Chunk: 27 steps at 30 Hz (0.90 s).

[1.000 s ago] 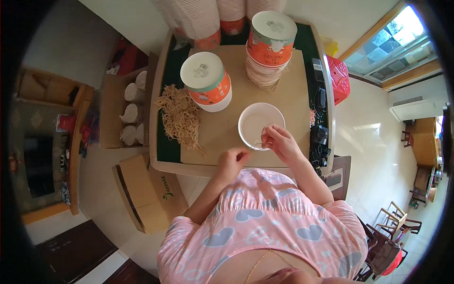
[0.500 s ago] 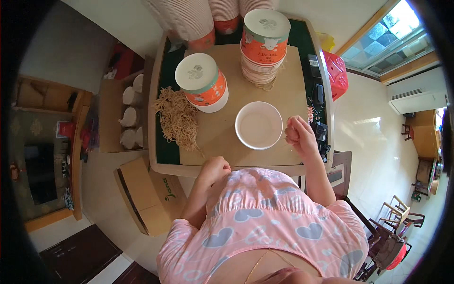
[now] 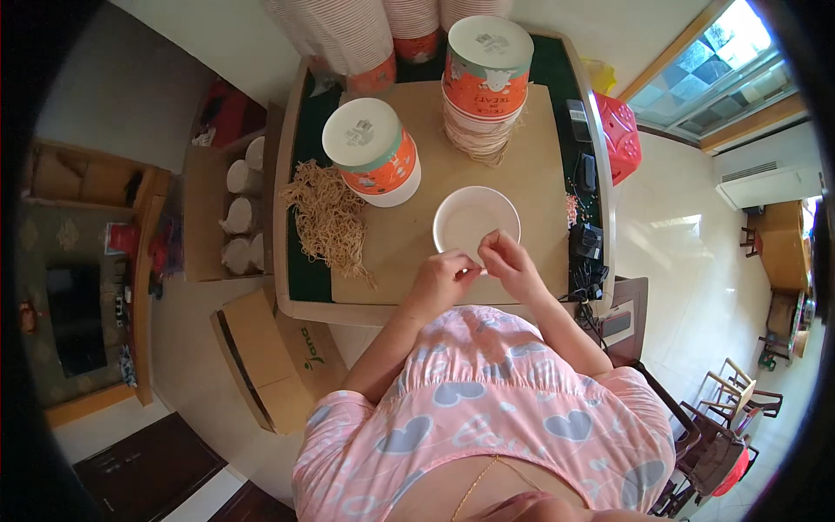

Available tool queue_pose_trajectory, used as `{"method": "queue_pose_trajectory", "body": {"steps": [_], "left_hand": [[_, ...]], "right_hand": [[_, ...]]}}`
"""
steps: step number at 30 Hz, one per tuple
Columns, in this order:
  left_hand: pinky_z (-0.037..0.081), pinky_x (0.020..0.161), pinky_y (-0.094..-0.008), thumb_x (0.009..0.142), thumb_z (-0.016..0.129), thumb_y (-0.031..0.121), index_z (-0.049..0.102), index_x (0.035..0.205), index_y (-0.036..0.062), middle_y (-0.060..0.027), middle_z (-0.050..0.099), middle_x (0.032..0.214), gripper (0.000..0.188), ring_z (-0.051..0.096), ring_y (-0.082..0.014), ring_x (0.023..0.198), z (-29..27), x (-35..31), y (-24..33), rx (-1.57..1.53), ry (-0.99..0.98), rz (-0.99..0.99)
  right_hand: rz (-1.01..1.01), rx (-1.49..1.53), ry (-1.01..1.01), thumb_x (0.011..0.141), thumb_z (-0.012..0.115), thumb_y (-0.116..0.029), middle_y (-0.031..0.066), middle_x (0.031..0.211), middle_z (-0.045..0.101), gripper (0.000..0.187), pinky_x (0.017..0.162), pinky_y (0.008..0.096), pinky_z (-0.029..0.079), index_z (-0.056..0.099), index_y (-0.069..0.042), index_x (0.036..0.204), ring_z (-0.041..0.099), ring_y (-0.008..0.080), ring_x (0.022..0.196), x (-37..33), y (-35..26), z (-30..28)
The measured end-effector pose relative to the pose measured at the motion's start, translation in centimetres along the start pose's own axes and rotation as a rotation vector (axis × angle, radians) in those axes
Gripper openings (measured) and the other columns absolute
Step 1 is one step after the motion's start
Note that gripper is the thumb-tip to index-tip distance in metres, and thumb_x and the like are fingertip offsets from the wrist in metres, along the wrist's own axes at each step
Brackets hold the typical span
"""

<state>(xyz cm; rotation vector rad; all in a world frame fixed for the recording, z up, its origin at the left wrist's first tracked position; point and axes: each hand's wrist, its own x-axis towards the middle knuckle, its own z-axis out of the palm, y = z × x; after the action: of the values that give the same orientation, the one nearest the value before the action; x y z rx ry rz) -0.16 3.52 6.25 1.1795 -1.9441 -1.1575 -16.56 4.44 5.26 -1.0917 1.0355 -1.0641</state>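
A white round paper tub (image 3: 465, 209) stands mouth up on the cardboard sheet, close to the table's front edge. At its near rim my left hand (image 3: 445, 277) and my right hand (image 3: 507, 261) meet, fingertips almost touching. Both are closed in a pinch; whatever they hold, if anything, is too small to make out. Behind and to the left is an upside-down orange printed tub (image 3: 378, 170) over a white one. A tangle of beige string (image 3: 326, 217) lies beside it. Farther back rises an inverted stack of orange tubs (image 3: 489, 87), with string around its lower part.
Tall stacks of nested tubs (image 3: 365, 43) stand along the back edge. Chargers and cables (image 3: 588, 244) line the table's right side, by a red plastic stool (image 3: 616, 139). Left of the table are a carton of white wrapped items (image 3: 204, 200) and an open cardboard box (image 3: 278, 357).
My right hand has moved left from beside the white tub to its near rim. My left hand has come forward and right from the table edge to meet it.
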Motion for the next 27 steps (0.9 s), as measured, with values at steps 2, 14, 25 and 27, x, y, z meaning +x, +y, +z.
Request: {"method": "queue_pose_trajectory", "body": {"steps": [2,14,25,27], "left_hand": [[0.049,0.058,-0.0286,0.077,0.065,0.005,0.065,0.085,0.0003,-0.0109,0.063,0.079,0.009,0.062,-0.0201,0.065,-0.2,0.0,-0.7,0.037,0.014,-0.030],[0.044,0.087,-0.0378,0.073,0.061,0.006,0.065,0.088,0.0082,-0.0076,0.062,0.084,0.016,0.058,-0.0248,0.090,2.1,1.1,-7.7,0.665,-0.102,0.262],[0.048,0.065,-0.0232,0.080,0.062,0.002,0.062,0.092,-0.0024,-0.0050,0.065,0.080,0.013,0.059,-0.0084,0.071,-0.1,3.4,-4.1,-0.171,0.070,-0.196],[0.049,0.068,-0.0250,0.079,0.061,0.000,0.061,0.090,-0.0019,-0.0045,0.065,0.080,0.012,0.060,-0.0087,0.072,-0.1,3.1,-4.5,-0.325,0.001,-0.268]], "right_hand": [[-0.051,-0.242,0.007,0.088,0.054,-0.009,0.0013,0.072,0.049,0.006,0.055,0.0215,0.039,0.053,-0.004,0.092,0.045,0.0066,0.061,-0.7,-0.4,-0.1],[0.048,-0.502,0.168,0.080,0.064,-0.007,0.0047,0.058,0.054,0.007,0.051,0.0235,0.040,0.060,-0.003,0.084,0.047,0.0081,0.052,-1.1,1.9,-2.6],[-0.160,-0.347,0.295,0.080,0.063,-0.004,0.0081,0.089,0.054,0.009,0.062,0.0275,0.050,0.057,-0.002,0.086,0.055,0.0171,0.078,1.2,4.3,-1.1],[-0.169,-0.353,0.292,0.079,0.063,-0.004,0.0086,0.089,0.054,0.010,0.063,0.0285,0.051,0.057,-0.002,0.087,0.056,0.0183,0.079,1.5,4.0,-1.1]]}}
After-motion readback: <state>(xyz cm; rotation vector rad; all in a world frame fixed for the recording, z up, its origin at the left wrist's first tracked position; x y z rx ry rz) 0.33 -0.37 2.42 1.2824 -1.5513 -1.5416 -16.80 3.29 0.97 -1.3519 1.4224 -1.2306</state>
